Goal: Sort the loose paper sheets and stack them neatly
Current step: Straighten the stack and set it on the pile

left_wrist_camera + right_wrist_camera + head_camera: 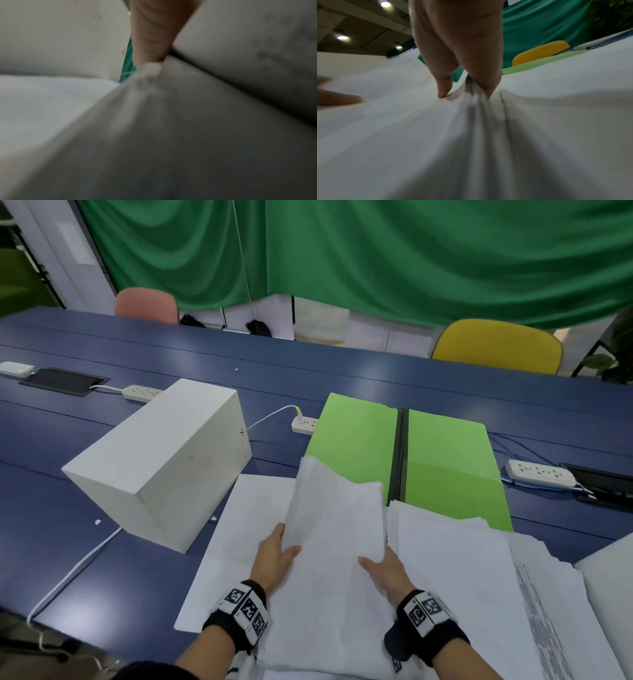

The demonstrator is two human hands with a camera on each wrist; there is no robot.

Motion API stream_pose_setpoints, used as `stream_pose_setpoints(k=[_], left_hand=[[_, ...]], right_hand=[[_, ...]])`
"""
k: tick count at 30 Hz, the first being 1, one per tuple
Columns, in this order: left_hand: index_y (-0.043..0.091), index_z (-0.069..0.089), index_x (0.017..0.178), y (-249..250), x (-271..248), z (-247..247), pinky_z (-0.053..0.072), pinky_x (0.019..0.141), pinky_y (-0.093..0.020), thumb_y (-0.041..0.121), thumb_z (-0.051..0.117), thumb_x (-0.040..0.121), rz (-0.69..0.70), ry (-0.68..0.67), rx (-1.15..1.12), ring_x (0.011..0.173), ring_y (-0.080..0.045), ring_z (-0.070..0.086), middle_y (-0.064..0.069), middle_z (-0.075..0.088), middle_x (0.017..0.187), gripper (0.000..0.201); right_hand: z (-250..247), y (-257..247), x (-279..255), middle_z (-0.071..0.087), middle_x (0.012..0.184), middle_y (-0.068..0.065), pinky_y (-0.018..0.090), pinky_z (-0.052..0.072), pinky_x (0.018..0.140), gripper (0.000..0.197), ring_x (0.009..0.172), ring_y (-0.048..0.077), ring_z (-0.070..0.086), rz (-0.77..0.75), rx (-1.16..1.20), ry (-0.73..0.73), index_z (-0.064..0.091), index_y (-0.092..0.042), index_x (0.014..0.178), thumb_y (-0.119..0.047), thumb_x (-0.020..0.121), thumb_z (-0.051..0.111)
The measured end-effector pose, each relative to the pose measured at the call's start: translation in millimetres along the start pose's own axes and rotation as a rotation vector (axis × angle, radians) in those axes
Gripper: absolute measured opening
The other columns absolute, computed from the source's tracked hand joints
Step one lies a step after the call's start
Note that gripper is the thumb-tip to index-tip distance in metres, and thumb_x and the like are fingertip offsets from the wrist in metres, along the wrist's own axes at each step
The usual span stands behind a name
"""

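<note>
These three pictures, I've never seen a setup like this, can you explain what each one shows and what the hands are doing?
No machine here: a person wears three cameras. The wide picture comes from the head, looking down at a blue table. The two blurry close-ups come from cameras strapped on the wrists, looking along the fingers.

On the table stand a white box and an open green folder, with power strips and loose paper sheets spread about.

The left hand and right hand grip the two side edges of a bundle of sheets, its far end lifted. The right wrist view shows fingers pinching many page edges.
</note>
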State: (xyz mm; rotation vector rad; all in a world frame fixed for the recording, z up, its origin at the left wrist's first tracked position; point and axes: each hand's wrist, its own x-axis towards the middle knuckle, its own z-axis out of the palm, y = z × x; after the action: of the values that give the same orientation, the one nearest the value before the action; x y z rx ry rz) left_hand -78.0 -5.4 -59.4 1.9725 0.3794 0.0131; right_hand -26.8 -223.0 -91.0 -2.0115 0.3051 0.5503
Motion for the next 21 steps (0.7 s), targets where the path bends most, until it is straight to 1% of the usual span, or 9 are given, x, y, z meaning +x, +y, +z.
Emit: stream_pose_setpoints(k=[3,6,8,10,13,15,17,19,21], left_hand=[[0.008,0.055,0.099,30,-18,-24,0.053,0.072,-0.023,0.009,0.062,0.086,0.164,0.065,-0.092,0.084,-0.016,0.065,-0.002,0.067,0.091,0.015],[0.017,0.057,0.092,64,-34,-54,0.049,0.068,-0.013,0.003,0.065,0.084,0.31,0.125,-0.273,0.076,0.0,0.063,0.003,0.068,0.084,0.018],[0.024,0.057,0.094,84,-41,-65,0.048,0.071,-0.01,0.005,0.066,0.08,0.391,0.193,-0.349,0.078,0.004,0.063,0.013,0.071,0.086,0.026],[0.028,0.054,0.095,100,-46,-69,0.048,0.072,-0.009,0.005,0.066,0.079,0.465,0.291,-0.34,0.077,0.009,0.062,0.022,0.07,0.085,0.03],[0.03,0.046,0.096,120,-48,-64,0.044,0.067,-0.001,0.004,0.06,0.086,0.578,0.468,-0.276,0.076,0.017,0.059,0.022,0.063,0.081,0.031],[0.015,0.046,0.103,130,-48,-56,0.041,0.064,0.002,0.007,0.055,0.086,0.62,0.554,-0.277,0.075,0.02,0.056,0.018,0.055,0.088,0.02],[0.0,0.044,0.11,136,-47,-47,0.041,0.064,0.002,0.01,0.053,0.086,0.665,0.602,-0.298,0.076,0.02,0.055,0.016,0.052,0.089,0.027],[0.007,0.041,0.109,137,-49,-45,0.042,0.067,0.0,0.026,0.058,0.089,0.707,0.591,-0.322,0.08,0.018,0.056,0.015,0.052,0.093,0.033],[0.019,0.036,0.111,136,-53,-46,0.044,0.076,-0.003,0.05,0.058,0.083,0.72,0.579,-0.359,0.092,0.015,0.054,0.016,0.052,0.103,0.047]], right_hand=[[-17,-5,2,0.052,0.127,0.012,0.031,0.043,0.086,0.079,0.109,0.026,0.054,-0.053,0.166,-0.054,0.04,-0.006,0.127,-0.047,0.069,0.074],[-30,-32,-7,0.045,0.13,-0.002,0.041,0.043,0.099,0.084,0.118,0.022,0.051,-0.109,0.407,-0.248,0.03,-0.009,0.139,-0.044,0.075,0.073],[-37,-58,-16,0.068,0.109,-0.001,0.039,0.05,0.095,0.063,0.099,0.014,0.065,-0.191,0.511,-0.353,0.052,-0.004,0.12,-0.033,0.07,0.076],[-47,-90,-33,0.075,0.082,-0.001,0.031,0.057,0.075,0.045,0.075,0.012,0.07,-0.343,0.518,-0.314,0.063,-0.007,0.099,-0.029,0.064,0.08],[-62,-129,-58,0.075,0.084,-0.005,0.035,0.057,0.079,0.036,0.08,0.013,0.07,-0.562,0.517,-0.145,0.066,-0.017,0.095,-0.036,0.066,0.075],[-64,-145,-76,0.074,0.081,-0.013,0.031,0.055,0.079,0.012,0.081,0.008,0.068,-0.716,0.49,-0.1,0.067,-0.023,0.089,-0.028,0.077,0.067],[-65,-152,-88,0.073,0.083,-0.016,0.03,0.053,0.082,0.013,0.085,0.009,0.067,-0.79,0.472,-0.048,0.067,-0.026,0.09,-0.031,0.078,0.064],[-67,-151,-92,0.073,0.081,-0.017,0.025,0.054,0.079,0.014,0.083,0.005,0.067,-0.825,0.493,-0.012,0.066,-0.026,0.09,-0.03,0.076,0.065],[-70,-140,-87,0.072,0.075,-0.019,0.016,0.053,0.07,0.014,0.074,-0.002,0.067,-0.791,0.555,-0.006,0.065,-0.024,0.087,-0.015,0.077,0.07]])
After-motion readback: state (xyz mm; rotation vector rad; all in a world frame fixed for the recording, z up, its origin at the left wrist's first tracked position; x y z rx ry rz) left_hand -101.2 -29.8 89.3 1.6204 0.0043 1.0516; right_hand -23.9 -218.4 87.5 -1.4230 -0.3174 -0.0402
